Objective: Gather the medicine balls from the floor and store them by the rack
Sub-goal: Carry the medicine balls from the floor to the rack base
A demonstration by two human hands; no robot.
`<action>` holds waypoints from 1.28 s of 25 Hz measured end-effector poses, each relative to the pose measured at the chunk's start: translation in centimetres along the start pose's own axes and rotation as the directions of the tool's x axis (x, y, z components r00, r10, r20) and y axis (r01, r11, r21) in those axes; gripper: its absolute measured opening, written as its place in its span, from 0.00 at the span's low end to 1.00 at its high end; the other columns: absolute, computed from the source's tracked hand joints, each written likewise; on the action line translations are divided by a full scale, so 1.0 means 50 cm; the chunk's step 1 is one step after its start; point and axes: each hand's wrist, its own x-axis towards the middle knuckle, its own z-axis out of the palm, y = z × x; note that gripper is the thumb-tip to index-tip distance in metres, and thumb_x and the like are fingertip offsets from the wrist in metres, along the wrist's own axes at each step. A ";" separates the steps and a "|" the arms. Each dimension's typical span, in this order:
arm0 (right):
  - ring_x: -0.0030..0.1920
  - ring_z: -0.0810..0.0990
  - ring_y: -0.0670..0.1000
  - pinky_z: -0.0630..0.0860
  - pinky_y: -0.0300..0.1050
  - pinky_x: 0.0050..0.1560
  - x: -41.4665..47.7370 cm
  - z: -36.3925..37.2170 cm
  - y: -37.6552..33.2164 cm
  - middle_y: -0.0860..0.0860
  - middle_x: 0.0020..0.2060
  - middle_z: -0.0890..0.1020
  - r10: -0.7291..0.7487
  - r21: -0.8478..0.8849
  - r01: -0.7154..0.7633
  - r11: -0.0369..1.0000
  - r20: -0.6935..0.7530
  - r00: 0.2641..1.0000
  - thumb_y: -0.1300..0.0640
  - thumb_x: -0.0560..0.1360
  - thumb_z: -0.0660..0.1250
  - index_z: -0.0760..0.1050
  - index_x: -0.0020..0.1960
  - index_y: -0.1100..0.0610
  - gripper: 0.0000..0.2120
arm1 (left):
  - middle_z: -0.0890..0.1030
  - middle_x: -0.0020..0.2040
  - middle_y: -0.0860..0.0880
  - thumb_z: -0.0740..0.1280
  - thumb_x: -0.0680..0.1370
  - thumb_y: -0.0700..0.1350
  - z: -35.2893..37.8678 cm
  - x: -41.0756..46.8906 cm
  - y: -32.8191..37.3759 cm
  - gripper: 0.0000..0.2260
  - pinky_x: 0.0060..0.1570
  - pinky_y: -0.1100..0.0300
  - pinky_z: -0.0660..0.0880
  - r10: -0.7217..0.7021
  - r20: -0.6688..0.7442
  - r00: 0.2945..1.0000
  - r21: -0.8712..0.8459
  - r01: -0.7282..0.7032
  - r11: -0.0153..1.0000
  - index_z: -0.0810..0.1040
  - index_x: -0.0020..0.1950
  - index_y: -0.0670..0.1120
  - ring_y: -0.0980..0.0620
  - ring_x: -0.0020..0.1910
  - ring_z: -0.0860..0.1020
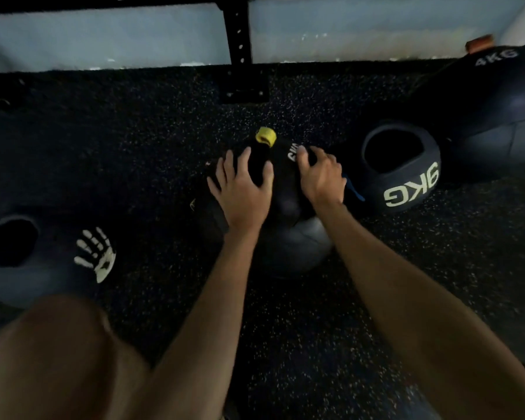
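Left hand point(240, 189) splayed flat, right hand point(319, 174) curled, gripping the smooth, round medicine ball point(294, 247) (rubber, apparently).

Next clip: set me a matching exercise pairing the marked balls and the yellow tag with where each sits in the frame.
Things:
1. 9KG ball
2. 4KG ball
3. handprint ball
4. yellow tag

Places:
a. lower left of the frame
b. top right corner
c. far edge of the medicine ball under the hands
d. floor, just right of the right hand

Pairs: 1-d, 2-b, 3-a, 4-c
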 end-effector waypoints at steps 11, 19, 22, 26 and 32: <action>0.80 0.54 0.57 0.51 0.58 0.79 -0.037 0.083 -0.021 0.56 0.78 0.60 -0.267 -0.159 0.232 0.960 -0.266 0.926 0.38 0.82 0.50 0.59 0.79 0.50 0.30 | 0.74 0.70 0.43 0.55 0.80 0.64 0.069 0.273 0.068 0.24 0.69 0.37 0.59 -0.056 0.122 0.991 0.069 0.048 0.996 0.73 0.70 0.54 0.41 0.70 0.68; 0.79 0.57 0.58 0.53 0.63 0.77 0.167 0.066 -0.122 0.56 0.78 0.62 -0.120 -0.171 0.093 0.981 -0.157 0.980 0.36 0.82 0.48 0.59 0.80 0.49 0.30 | 0.52 0.82 0.49 0.52 0.80 0.68 0.075 0.125 -0.057 0.30 0.74 0.39 0.40 0.030 0.038 0.999 -0.109 -0.026 0.994 0.53 0.80 0.61 0.46 0.81 0.48; 0.78 0.59 0.58 0.55 0.62 0.76 0.199 0.059 -0.137 0.56 0.77 0.64 -0.115 -0.087 0.102 0.991 -0.171 0.978 0.39 0.83 0.49 0.62 0.78 0.50 0.28 | 0.50 0.83 0.48 0.48 0.80 0.70 0.093 0.153 -0.052 0.31 0.72 0.31 0.44 0.024 0.034 0.999 -0.081 -0.021 0.996 0.50 0.81 0.62 0.45 0.81 0.47; 0.79 0.56 0.60 0.56 0.64 0.76 0.105 0.092 -0.092 0.58 0.79 0.59 -0.322 -0.168 0.287 0.943 -0.248 0.914 0.41 0.83 0.53 0.60 0.79 0.50 0.27 | 0.52 0.82 0.46 0.51 0.80 0.69 0.099 0.264 -0.028 0.30 0.70 0.26 0.47 -0.029 0.089 0.996 -0.068 0.035 0.997 0.53 0.81 0.61 0.42 0.81 0.48; 0.81 0.42 0.60 0.54 0.72 0.74 0.090 0.134 -0.080 0.56 0.81 0.45 -0.313 -0.256 0.269 0.928 -0.150 0.938 0.36 0.83 0.49 0.44 0.82 0.45 0.32 | 0.56 0.81 0.42 0.58 0.81 0.63 0.073 0.348 -0.008 0.29 0.72 0.28 0.51 0.018 0.090 0.996 -0.172 -0.002 0.985 0.60 0.79 0.55 0.41 0.80 0.51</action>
